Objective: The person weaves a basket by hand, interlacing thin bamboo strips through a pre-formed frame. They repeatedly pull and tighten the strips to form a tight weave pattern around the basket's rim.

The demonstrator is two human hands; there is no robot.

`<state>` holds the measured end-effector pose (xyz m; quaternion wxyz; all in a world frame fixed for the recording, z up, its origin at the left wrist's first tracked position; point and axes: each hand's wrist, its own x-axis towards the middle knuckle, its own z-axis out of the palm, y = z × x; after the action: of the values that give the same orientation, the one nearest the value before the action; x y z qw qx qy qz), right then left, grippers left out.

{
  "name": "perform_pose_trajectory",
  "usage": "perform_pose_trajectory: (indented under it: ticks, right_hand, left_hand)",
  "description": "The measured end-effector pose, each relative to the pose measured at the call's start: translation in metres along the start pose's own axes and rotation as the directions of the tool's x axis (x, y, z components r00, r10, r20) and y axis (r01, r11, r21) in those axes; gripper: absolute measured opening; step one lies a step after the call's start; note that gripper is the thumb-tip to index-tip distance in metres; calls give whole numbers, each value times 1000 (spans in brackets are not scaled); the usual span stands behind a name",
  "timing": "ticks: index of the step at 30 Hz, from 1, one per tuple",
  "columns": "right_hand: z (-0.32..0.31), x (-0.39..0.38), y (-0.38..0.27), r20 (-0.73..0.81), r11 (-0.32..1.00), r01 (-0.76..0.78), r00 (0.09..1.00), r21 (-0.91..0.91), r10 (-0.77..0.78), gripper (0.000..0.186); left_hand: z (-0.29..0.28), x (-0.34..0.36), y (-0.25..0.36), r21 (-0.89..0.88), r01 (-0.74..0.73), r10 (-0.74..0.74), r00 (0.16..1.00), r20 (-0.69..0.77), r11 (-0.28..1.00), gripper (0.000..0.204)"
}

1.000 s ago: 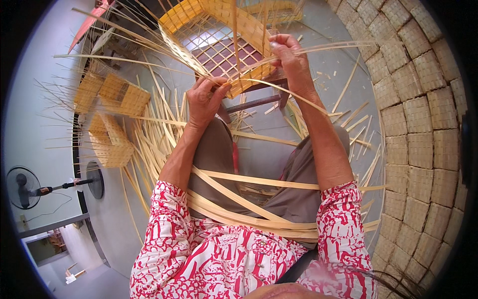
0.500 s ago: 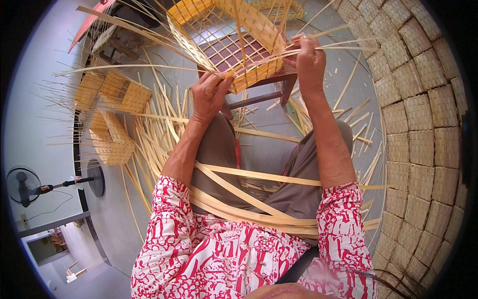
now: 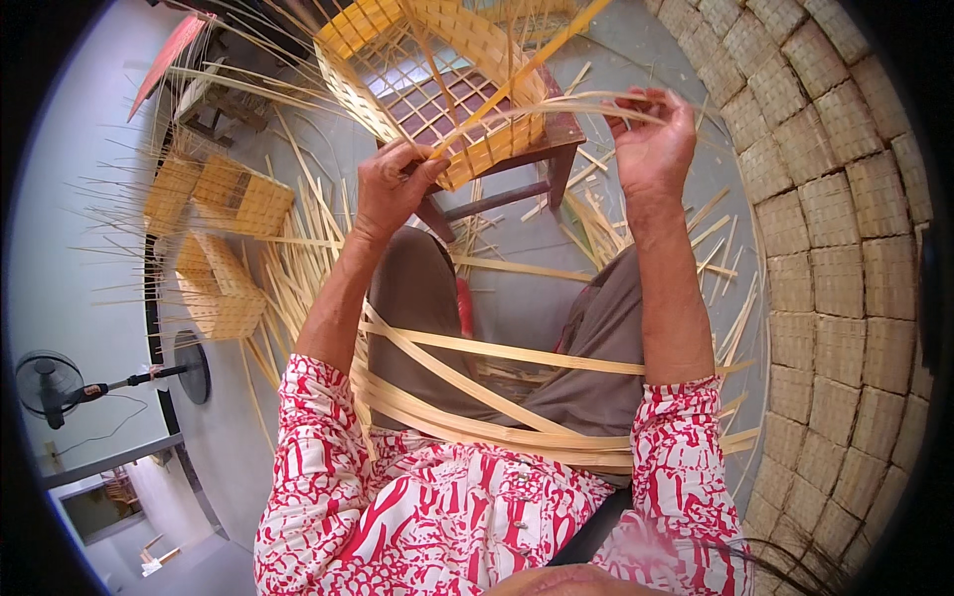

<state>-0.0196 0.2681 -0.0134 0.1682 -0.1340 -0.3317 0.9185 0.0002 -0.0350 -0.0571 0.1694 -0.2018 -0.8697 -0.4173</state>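
A half-woven yellow bamboo basket (image 3: 495, 52) with an open lattice base rests tilted on a dark red wooden stool (image 3: 563, 137). Loose strip ends stick out around its rim. At the basket's near left corner, my left hand (image 3: 396, 187) is closed, its fingers pinching the woven edge. Thin pale bamboo strips (image 3: 581, 105) arch from near that corner over the near wall to my right hand (image 3: 658, 147). My right hand is right of the basket, fingers curled round the strips' ends. Long flat bamboo strips (image 3: 477, 425) lie across my lap.
Several woven baskets (image 3: 214, 288) with protruding strips stand on the floor at left, beside a spread of loose strips (image 3: 298, 278). A black fan (image 3: 50, 385) is further left. Stacked woven pieces (image 3: 840, 268) line the right side. Strip scraps litter the floor around the stool.
My right hand has moved right and slightly down, away from the basket wall, with the strips bowing upward. My left hand and the basket have shifted a little left in view.
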Motion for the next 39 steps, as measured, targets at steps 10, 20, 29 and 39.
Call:
perform_pose_trajectory:
  ticks: [10, 20, 29, 39]
  right_hand:
    - [-11, -5, 2, 828, 174, 857, 514, -485, -225, 61]
    - [-11, -1, 47, 802, -371, 854, 491, -365, 339, 9]
    - [-2, -20, 38, 773, -41, 833, 529, -552, 351, 8]
    - [12, -30, 42, 742, 122, 779, 519, -615, 424, 12]
  left_hand:
    - [-52, 19, -25, -32, 122, -96, 894, 438, 992, 15]
    - [-99, -5, -64, -46, 165, -132, 903, 409, 985, 21]
    - [-60, -42, -53, 7, 56, -51, 948, -314, 998, 76]
    - [3, -5, -61, -716, -9, -379, 844, -380, 698, 55]
